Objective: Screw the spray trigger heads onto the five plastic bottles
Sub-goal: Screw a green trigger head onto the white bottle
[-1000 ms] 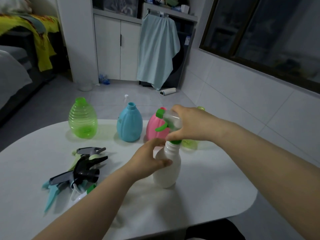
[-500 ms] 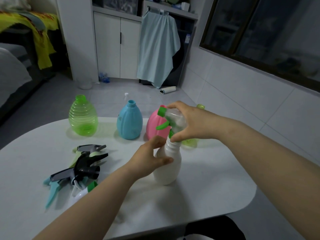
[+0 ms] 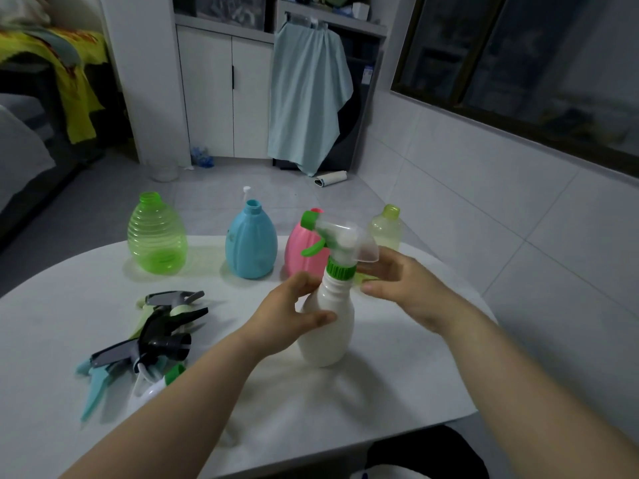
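A white bottle [image 3: 328, 333] stands upright at the middle of the white table [image 3: 62, 305], and my left hand [image 3: 288, 316] is wrapped around its body. A clear trigger head [image 3: 342, 236] with a green nozzle, lever and collar sits on its neck, pointing left. My right hand [image 3: 404, 285] is just right of the green collar, off the head, fingers loose and apart. Behind stand four uncapped bottles: a green ribbed bottle [image 3: 157, 236], a blue bottle [image 3: 250, 243], a pink bottle [image 3: 299, 252] and a small yellow-green bottle [image 3: 385, 229]. Several loose trigger heads [image 3: 152, 337] lie piled at the left.
The table's rounded front edge runs close below my forearms, with a dark object [image 3: 425, 454] under it. A tiled wall rises right of the table. On the floor beyond are a white cabinet [image 3: 224, 98] and a hanging pale cloth [image 3: 307, 98].
My right hand was clasped over the trigger head; it has let go and dropped to the right of the collar. The head now sits lower on the neck. My left hand kept its hold.
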`<state>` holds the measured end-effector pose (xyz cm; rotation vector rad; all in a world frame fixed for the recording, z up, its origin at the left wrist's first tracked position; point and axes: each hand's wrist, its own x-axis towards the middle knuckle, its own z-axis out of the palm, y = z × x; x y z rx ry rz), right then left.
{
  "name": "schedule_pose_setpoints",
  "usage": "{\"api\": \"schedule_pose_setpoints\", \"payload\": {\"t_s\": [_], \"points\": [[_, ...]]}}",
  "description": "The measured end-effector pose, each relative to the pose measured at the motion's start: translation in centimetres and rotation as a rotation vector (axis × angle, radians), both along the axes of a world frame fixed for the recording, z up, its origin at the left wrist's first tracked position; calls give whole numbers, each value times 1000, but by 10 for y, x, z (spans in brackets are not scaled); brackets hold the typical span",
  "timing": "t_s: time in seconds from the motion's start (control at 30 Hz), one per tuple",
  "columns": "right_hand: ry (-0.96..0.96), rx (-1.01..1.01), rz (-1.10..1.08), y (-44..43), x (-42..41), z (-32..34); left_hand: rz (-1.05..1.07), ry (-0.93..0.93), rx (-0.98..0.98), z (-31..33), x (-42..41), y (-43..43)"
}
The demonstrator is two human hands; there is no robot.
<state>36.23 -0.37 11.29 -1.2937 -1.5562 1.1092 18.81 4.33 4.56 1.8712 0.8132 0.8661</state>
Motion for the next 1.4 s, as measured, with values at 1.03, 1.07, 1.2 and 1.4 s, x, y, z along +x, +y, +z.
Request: {"api": "schedule_pose_setpoints", "payload": {"t_s": [1.03,1.07,1.2,1.4], "points": [[53,93,-37,9,-21,-8,-129,186,-29,5,0,12],[56,104,-47,10,-21,-8,-131,185,-40,5,0,12],[87,198,-188,10,-29,-22,-111,178,-22,3,1,12],[18,329,-380,6,-43,-34,-49,137,34,1,3,7]]}}
